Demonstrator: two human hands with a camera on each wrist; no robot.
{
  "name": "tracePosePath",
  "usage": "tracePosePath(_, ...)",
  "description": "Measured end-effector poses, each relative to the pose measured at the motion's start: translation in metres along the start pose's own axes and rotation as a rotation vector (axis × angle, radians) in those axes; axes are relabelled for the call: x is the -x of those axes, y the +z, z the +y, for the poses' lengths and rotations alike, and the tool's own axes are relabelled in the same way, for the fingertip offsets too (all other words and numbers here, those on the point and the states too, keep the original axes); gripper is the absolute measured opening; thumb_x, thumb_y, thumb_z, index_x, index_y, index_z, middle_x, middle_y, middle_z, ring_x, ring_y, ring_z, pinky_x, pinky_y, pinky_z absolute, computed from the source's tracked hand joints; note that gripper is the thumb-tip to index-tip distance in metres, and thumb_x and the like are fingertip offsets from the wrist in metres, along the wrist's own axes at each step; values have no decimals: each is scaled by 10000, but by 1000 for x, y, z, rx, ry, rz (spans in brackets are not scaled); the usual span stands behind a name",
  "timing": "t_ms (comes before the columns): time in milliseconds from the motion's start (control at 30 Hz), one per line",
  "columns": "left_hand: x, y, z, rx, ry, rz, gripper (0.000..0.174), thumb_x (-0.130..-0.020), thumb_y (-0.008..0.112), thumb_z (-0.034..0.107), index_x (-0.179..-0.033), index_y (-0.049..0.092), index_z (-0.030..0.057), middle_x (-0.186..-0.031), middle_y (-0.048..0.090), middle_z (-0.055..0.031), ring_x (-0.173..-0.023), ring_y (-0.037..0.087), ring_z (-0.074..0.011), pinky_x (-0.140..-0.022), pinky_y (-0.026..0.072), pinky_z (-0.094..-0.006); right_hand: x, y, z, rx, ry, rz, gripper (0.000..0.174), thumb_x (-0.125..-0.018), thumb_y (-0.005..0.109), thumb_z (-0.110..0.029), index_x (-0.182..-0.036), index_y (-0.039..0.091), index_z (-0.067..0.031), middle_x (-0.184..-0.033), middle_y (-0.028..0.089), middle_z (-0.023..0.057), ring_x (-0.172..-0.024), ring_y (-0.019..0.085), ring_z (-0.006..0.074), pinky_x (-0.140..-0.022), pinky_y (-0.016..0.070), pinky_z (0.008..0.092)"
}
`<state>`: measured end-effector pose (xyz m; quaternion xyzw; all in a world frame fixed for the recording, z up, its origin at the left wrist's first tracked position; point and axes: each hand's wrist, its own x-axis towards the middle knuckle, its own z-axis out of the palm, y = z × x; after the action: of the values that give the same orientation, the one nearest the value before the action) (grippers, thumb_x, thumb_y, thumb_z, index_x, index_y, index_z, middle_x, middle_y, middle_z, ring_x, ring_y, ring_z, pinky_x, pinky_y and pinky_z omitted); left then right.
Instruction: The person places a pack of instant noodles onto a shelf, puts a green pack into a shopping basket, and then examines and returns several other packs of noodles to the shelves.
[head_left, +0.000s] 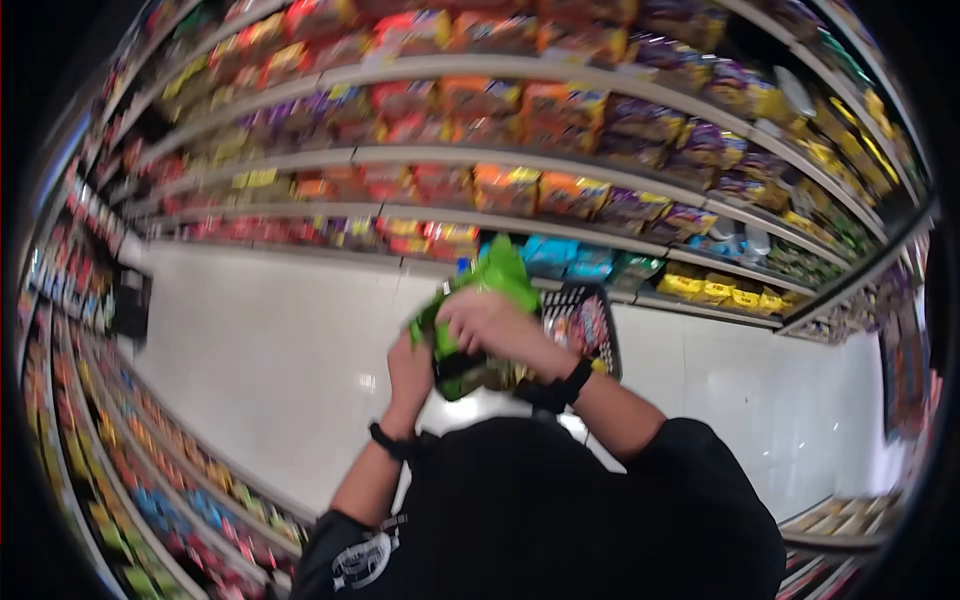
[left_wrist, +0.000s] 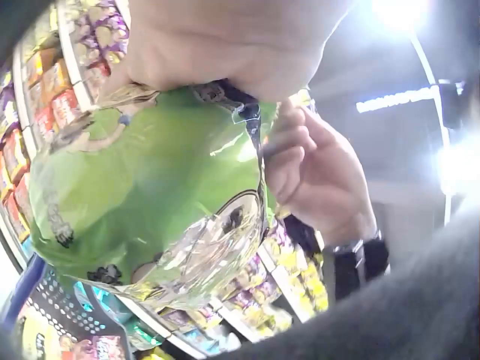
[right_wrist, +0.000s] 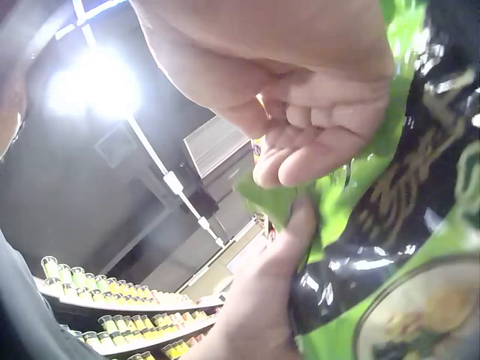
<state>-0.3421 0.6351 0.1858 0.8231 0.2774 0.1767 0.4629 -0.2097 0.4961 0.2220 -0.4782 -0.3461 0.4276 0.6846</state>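
A glossy green-and-black food packet (head_left: 505,265) is in front of the body, above the floor. My left hand (head_left: 408,375) grips its left edge; in the left wrist view the packet's green face (left_wrist: 157,172) hangs below this hand. My right hand (head_left: 490,325) reaches across the packet, fingers curled at its edge. In the right wrist view the packet's front shows gold script on a black band (right_wrist: 405,187) and a pictured bowl of food (right_wrist: 424,315). There the left thumb (right_wrist: 300,225) presses the green edge just below the curled right fingers (right_wrist: 300,157).
A black shopping basket (head_left: 612,350) with packets in it is just beyond the right forearm; its blue handle (left_wrist: 26,289) shows in the left wrist view. Shelves (head_left: 450,160) of bright packets run across the front, and more shelving (head_left: 150,440) lines the left. White floor (head_left: 270,330) lies between.
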Motion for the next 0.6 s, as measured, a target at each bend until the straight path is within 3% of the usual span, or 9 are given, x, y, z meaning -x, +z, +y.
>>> tracePosePath(67,17,-34,-20,163,-149,82,446,-1022,469,377,-1149,620,-22,-1018,687,-162,-936,639,-266,-817,481,-360,5,19,-25,324,-139,321,228,-995,465,-160,-1099,605,-14,-849,632,58,-704,621,113,-639,523,251)
tracePosePath(100,23,-47,-42,423,-175,122,444,-1024,473,368,-1149,618,-34,-1044,682,-142,-941,632,-239,-836,479,-347,7,16,-13,206,-199,410,225,-1003,479,-176,-1112,600,-22,-856,623,50,-715,609,103,-644,510,242)
tracePosePath(133,32,-59,-64,682,-183,169,443,-1027,478,358,-1148,616,-45,-1070,677,-122,-946,625,-211,-856,477,-333,14,25,-16,274,-181,567,223,-1011,491,-197,-1107,605,-31,-867,612,38,-712,581,93,-653,494,233)
tracePosePath(200,48,-87,-81,958,-225,238,440,-1034,473,337,-1200,585,-54,-1159,649,-110,-1005,621,-182,-904,473,-320,21,12,24,282,-151,740,242,-1012,517,-246,-1108,611,-45,-870,603,9,-693,536,62,-625,466,197)
tracePosePath(267,53,-103,-90,1100,-252,180,426,-1037,466,306,-1290,524,-32,-1219,623,-127,-1068,623,-196,-927,495,-323,35,-15,65,165,-1,773,234,-998,551,-247,-1071,608,-32,-836,593,3,-691,531,59,-610,451,208)
tracePosePath(333,60,-115,-99,1176,-268,201,423,-1039,461,303,-1278,529,-39,-1209,627,-133,-1068,624,-196,-913,503,-320,52,-34,113,250,212,669,188,-983,563,-274,-1024,607,-96,-865,609,-19,-652,532,41,-556,412,188)
tracePosePath(400,66,-118,-108,1166,-295,247,426,-1040,459,303,-1277,527,-45,-1210,627,-134,-1069,624,-198,-914,502,-321,69,-36,138,247,478,621,212,-959,592,-298,-1014,602,-94,-888,608,-5,-672,545,70,-556,410,198)
tracePosePath(500,73,-124,-129,1126,-307,260,433,-1039,460,305,-1268,529,-56,-1203,628,-131,-1053,623,-191,-911,500,-323,85,-29,158,186,596,543,195,-968,575,-271,-1023,595,-85,-851,600,9,-654,559,90,-545,442,224)
tracePosePath(600,76,-122,-148,970,-258,340,423,-1038,462,315,-1239,549,-46,-1178,640,-132,-1023,630,-185,-900,510,-330,84,-37,160,208,588,431,189,-976,565,-254,-1014,595,-71,-815,596,8,-650,586,99,-567,482,236)
